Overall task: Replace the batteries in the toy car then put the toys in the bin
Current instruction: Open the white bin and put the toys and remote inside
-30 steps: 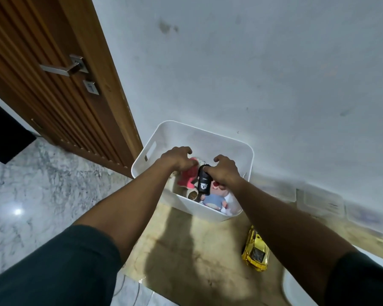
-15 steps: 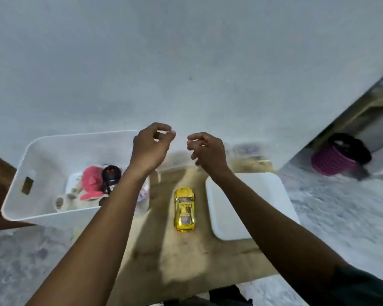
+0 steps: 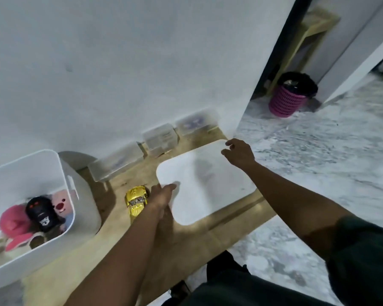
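On the wooden table [image 3: 197, 244], my left hand [image 3: 163, 194] and right hand [image 3: 239, 151] pinch opposite edges of the flat white plastic lid [image 3: 208, 184], probably to lift it. The shiny yellow toy car [image 3: 136, 200] lies beside it, outside the white plastic bin [image 3: 84, 206].

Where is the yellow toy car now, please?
Head view, left of centre: the toy car sits on the wooden surface between the bin and the white lid.

Lid: white lid [image 3: 208, 184] lies flat on the wooden worktop [image 3: 111, 250].
Left grip: left grip [image 3: 163, 196] holds the lid's near left edge.
Right grip: right grip [image 3: 238, 151] curls on its far right corner.
Car: yellow toy car [image 3: 137, 200] just left of the lid.
Bin: white bin [image 3: 84, 206] farther left, holding plush toys [image 3: 13, 224] and a black remote [image 3: 41, 214].
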A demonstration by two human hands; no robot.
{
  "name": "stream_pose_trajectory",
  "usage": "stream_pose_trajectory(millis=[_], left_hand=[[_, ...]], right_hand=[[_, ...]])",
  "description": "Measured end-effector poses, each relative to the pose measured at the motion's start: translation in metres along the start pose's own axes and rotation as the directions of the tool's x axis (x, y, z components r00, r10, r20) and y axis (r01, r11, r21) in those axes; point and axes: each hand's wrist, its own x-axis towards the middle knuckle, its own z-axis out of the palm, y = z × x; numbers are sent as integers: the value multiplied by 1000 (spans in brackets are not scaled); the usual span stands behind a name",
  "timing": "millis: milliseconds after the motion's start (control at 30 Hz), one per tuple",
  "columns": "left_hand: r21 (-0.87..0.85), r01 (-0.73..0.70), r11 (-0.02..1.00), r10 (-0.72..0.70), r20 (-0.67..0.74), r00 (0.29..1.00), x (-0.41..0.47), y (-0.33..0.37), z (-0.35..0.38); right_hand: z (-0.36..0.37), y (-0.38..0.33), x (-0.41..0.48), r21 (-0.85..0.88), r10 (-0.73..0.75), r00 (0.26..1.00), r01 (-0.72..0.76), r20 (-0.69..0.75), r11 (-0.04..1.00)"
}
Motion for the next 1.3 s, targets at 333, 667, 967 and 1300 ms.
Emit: stream_pose_trajectory(millis=[333,667,967,1300], left_hand=[[84,82,993,-62,-209,976,12,5,23],[-122,146,982,-167,-182,969,22,13,16],[-21,-233,972,215,-311,926,-6,75,-27],[259,-399,880,472,-582,663,-75,115,-171]], right_hand=[[23,46,16,-276,146,988,-128,46,952],[15,57,19,-68,149,989,-149,5,987],[-29,-18,6,115,8,966,22,-258,993],[-20,-160,-52,223,-230,917,311,-326,924]])
